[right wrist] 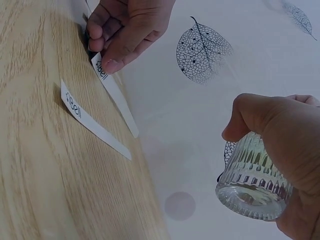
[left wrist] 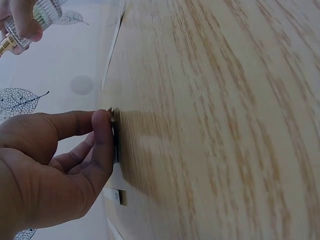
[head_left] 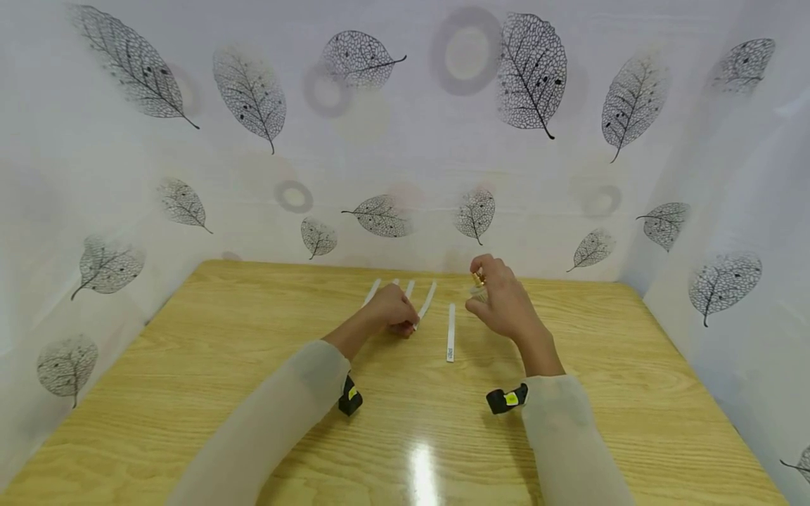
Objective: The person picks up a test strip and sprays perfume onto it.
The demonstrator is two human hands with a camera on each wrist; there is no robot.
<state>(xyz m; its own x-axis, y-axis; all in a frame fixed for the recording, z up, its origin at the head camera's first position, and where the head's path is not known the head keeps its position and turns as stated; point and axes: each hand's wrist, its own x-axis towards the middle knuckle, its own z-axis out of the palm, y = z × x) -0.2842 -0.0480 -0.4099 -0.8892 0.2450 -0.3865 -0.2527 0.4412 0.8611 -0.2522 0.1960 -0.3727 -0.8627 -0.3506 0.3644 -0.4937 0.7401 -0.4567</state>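
Note:
My left hand (head_left: 389, 309) pinches the near, printed end of a white paper scent strip (right wrist: 119, 102) between thumb and fingertips, low over the table. My right hand (head_left: 504, 302) grips a ribbed clear-glass perfume bottle (right wrist: 252, 182) with a gold spray top (head_left: 478, 279), held off the tabletop. Pale liquid shows through the glass. Between the hands lies another paper strip (head_left: 451, 330) with dark lettering on its near end. Several more white strips (head_left: 372, 291) lie side by side behind and left of the left hand, partly hidden by it.
The wood-grain table (head_left: 190, 365) runs back to a pale cloth backdrop (head_left: 405, 161) printed with leaf skeletons. More cloth closes in both sides. Each wrist carries a black strapped camera (head_left: 506, 399). A bright glare spot (head_left: 422, 474) lies near the front.

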